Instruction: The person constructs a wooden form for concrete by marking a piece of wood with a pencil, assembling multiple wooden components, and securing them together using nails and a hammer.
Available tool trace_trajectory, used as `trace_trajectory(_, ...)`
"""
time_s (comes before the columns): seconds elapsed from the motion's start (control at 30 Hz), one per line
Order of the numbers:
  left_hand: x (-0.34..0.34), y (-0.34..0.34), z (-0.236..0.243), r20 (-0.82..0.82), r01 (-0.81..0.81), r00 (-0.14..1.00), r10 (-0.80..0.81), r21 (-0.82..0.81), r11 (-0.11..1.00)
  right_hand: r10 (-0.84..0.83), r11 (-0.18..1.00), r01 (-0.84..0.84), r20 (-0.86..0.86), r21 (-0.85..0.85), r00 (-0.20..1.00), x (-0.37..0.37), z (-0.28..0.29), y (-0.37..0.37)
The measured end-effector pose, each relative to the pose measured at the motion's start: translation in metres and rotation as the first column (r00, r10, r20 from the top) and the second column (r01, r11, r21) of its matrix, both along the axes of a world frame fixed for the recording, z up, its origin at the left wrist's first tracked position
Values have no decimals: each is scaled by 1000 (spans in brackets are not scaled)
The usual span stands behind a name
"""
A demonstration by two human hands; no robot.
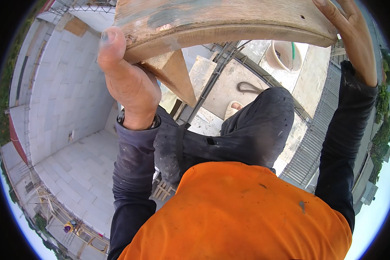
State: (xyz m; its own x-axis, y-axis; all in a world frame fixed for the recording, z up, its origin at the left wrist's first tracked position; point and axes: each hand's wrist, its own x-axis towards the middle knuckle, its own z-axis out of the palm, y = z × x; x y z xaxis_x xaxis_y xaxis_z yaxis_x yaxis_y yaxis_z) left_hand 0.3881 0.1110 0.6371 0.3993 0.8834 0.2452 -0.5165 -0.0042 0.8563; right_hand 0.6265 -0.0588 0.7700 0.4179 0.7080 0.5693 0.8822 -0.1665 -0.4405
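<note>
A broad wooden board [229, 21] with a worn, stained face spans the top of the view, and its upper part runs out of the picture. My left hand [130, 82] grips its left end, thumb up against the corner, with the other fingers hidden behind the wood. At the right end my right hand [351, 34] holds the board's edge; its fingertips are partly cut off by the frame. A pointed wooden block [173, 76] juts down below the board beside my left hand. Whether the two pieces are joined, I cannot tell.
Beyond my bent knee, a white bucket [284, 65] with a green-handled tool stands on pale panels [229, 84]. A dark loop [249, 87] lies near my slippered foot [234, 108]. Metal bars [214, 78] cross there. Left, a deep drop opens beside a grey block wall [69, 86].
</note>
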Motion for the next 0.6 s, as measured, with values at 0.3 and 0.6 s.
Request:
trace_trajectory(0.3,-8,17,-7,39,-113,993,113,-2,994,280,956,-199,-865,213,416,63,-86,-53)
trace_trajectory(0.6,-11,18,-14,-24,-43,999,44,43,998,278,883,234,-855,407,437,21,-45,-1)
